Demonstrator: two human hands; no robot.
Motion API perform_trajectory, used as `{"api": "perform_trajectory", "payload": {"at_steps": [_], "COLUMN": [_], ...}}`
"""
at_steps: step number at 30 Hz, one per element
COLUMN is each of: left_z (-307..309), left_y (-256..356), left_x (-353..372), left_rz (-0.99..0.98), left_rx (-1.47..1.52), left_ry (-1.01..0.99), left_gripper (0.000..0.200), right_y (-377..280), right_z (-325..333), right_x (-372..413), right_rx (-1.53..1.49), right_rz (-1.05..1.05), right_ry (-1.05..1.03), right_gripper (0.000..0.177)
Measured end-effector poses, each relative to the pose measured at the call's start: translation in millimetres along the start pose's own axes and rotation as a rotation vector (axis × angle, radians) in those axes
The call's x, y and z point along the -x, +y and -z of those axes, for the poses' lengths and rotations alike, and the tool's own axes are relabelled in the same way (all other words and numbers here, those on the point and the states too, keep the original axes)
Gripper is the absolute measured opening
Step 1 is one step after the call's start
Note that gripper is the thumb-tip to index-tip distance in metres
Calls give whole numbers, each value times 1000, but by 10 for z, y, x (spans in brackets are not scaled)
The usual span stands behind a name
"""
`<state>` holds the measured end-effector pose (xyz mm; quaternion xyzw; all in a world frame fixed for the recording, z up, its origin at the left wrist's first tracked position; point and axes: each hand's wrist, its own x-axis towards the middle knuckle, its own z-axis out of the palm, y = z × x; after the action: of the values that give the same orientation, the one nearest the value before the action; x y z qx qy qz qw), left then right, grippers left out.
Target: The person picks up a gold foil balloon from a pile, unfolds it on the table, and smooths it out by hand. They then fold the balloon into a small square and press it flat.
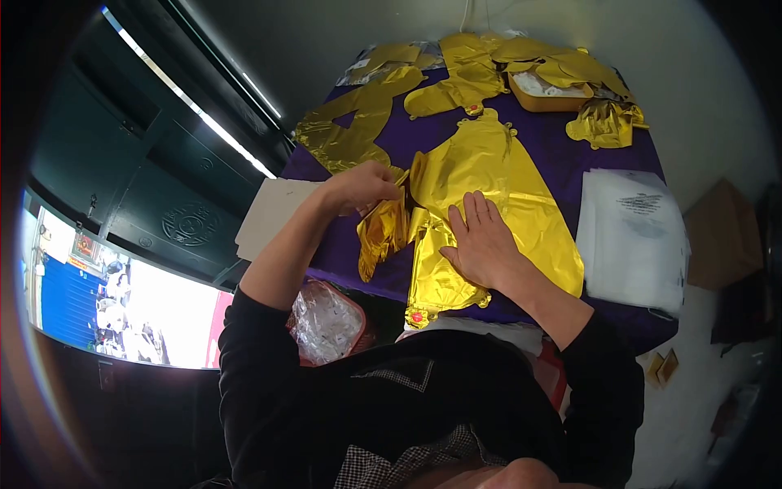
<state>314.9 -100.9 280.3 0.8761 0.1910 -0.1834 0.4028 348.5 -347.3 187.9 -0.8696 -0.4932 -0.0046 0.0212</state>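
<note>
A flat, uninflated gold foil balloon (529,216) is spread on the purple-covered table in front of me, its lower left part folded over on itself. My right hand (482,243) lies flat on it with the fingers stretched out. To its left, my left hand (366,187) is closed, its fingertips on a crumpled, folded gold foil balloon (384,232). That darker, creased piece hangs down below the hand beside the spread one. Small tabs and a red dot show at the near end of the spread balloon.
More flat gold balloons (350,122) cover the table's far side. An orange-yellow tray (550,99) holds clear plastic. A stack of translucent bags (631,236) lies right, pale cardboard (273,213) left. Below the purple cloth (326,253), a red-rimmed basket (330,322) holds clear plastic.
</note>
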Motion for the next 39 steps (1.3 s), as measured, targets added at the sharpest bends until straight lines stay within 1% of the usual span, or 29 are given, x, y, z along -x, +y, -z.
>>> {"api": "perform_trajectory", "payload": {"at_steps": [2,3,5,6,8,9,10,12,13,14,16,17,18,19,20,21,22,24,25,29,30,31,32,34,35,37,39], "left_z": [-15,-54,-185,-258,-383,-396,-417,-479,-517,-578,-687,-698,-725,-747,-760,-741,-744,-758,-766,-910,-941,-969,-994,-1011,-1016,-1024,-1029], "left_y": [70,122,214,253,294,260,101,-334,-409,-486,-529,-560,-548,-526,-510,-489,-468,-423,-400,-386,-360,-329,-310,-297,-296,-290,-293], "left_x": [-17,1,80,142,260,257,132,-252,-278,-320,-339,-354,-336,-331,-328,-333,-331,-312,-293,-343,-340,-333,-332,-347,-344,-333,-314], "left_rz": [-99,-100,-310,-310,-438,-482,-481,-667,-702,-704,-784,-639,-634,-657,-682,-692,-695,-762,-779,-834,-833,-825,-816,-826,-821,-818,-809], "left_rx": [72,70,55,54,393,451,449,361,-4,-3,-446,-433,-429,-407,-386,-384,-384,-244,-227,-184,-182,-216,-250,-278,-322,-366,-421], "left_ry": [-89,-91,-124,-127,-558,-552,-553,12,257,257,521,388,392,366,338,273,271,166,135,150,149,174,200,203,208,213,225], "left_gripper": [17,17,11,11,14,21,21,24,32,32,38,47,47,49,52,59,59,62,63,63,63,64,64,66,66,66,68], "right_y": [0,-2,-7,-5,25,40,59,100,59,52,34,27,31,35,31,29,32,37,40,44,39,36,45,69,78,84,88], "right_z": [9,14,26,34,186,234,139,-124,-109,-105,-107,-111,-107,-96,-79,-58,-46,-51,-52,9,71,101,61,-41,-72,-91,-120], "right_x": [6,8,-1,0,62,91,72,4,-10,-19,-36,-26,-14,-8,-7,-9,-10,-10,-14,19,45,59,49,16,18,25,11], "right_rx": [2,3,-8,-19,-78,-135,-136,28,78,80,106,108,24,-61,-61,-8,44,39,33,40,-25,-91,-92,-100,-100,-124,-106], "right_rz": [-1,0,-4,-3,29,64,62,61,27,25,-30,-23,-20,-23,-25,-14,-4,-2,3,13,-5,-23,-22,5,6,49,56], "right_ry": [3,7,2,-2,-44,-84,-82,33,-6,-5,-60,-64,-23,21,20,0,-19,-16,-12,31,30,29,27,82,81,164,171], "right_gripper": [70,69,70,70,71,71,71,72,71,71,69,69,69,69,69,68,68,67,66,72,77,82,82,88,88,85,85]}}
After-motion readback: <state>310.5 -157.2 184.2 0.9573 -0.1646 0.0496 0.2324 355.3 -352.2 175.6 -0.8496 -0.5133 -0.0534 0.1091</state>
